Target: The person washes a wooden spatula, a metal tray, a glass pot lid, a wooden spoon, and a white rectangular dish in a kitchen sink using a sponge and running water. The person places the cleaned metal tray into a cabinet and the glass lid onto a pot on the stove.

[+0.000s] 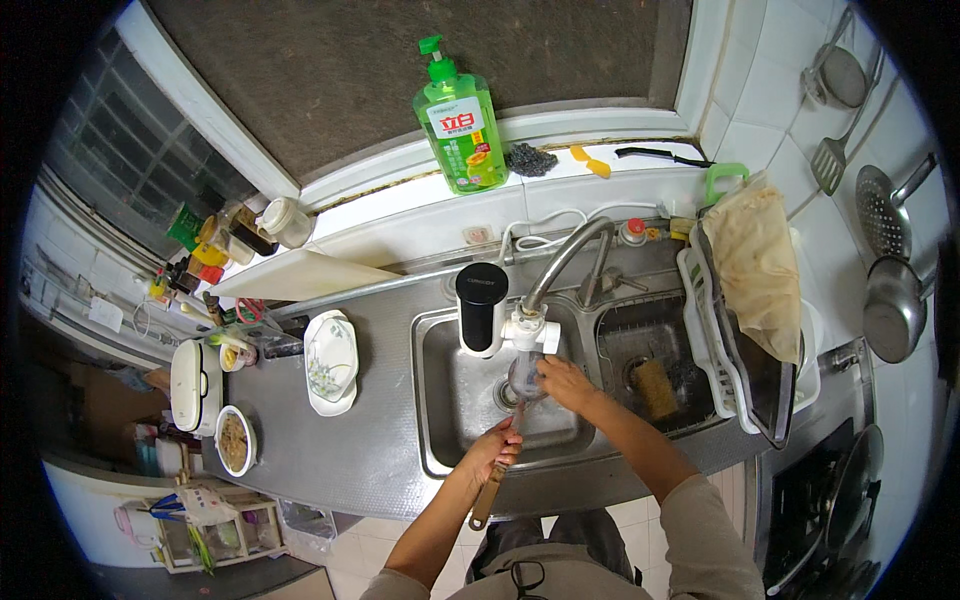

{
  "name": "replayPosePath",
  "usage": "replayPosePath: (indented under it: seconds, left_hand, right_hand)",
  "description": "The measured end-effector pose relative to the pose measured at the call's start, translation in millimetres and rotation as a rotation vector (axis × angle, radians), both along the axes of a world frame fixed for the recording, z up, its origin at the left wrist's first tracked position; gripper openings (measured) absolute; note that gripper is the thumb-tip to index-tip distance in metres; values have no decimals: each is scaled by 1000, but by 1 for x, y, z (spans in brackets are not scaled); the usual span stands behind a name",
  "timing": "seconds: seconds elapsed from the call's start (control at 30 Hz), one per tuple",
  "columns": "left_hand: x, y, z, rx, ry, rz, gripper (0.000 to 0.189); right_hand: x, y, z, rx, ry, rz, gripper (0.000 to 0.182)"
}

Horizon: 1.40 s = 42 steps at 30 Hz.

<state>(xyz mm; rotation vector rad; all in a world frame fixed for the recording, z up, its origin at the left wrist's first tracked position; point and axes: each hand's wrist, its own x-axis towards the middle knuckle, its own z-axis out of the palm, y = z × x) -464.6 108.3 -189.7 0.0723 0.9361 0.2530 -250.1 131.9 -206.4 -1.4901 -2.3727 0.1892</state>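
Observation:
Over the left basin of a stainless steel sink point(450, 442), my left hand point(495, 448) grips a long-handled utensil by its brown handle point(486, 499). The utensil's rounded head point(526, 375) is under the white faucet filter point(534, 330), where water seems to run over it. My right hand point(564, 382) touches the right side of that head with bent fingers; blur hides whether it holds anything else. The curved metal faucet point(566, 255) and a black-topped white tap device point(482, 307) stand just behind my hands.
Patterned white dishes point(330, 364) lie on the counter at left, near a bowl of food point(235, 441). A yellow sponge point(655, 388) sits in the right basin, beside a dish rack point(709, 337). Green detergent point(463, 135) and a steel scrubber point(531, 160) stand on the sill.

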Motion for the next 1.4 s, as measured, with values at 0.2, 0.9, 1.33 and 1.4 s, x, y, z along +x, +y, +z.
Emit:
replayPosePath:
  seconds: [0.2, 0.9, 1.33, 1.4]
  left_hand:
    - [5, 5, 20, 113, 40, -88, 16]
    - [13, 25, -24, 868, 262, -225, 42]
    - [-2, 17, 20, 888, 261, -278, 19]
    - [-9, 10, 25, 618, 174, -369, 19]
  right_hand:
    - [-47, 16, -19, -72, 195, -313, 18]
    - [-88, -46, 42, -735, 2076, -940, 48]
    - [-102, -19, 4, -585, 1814, -1068, 18]
    - [-90, -15, 9, -567, 1872, -1088, 20]
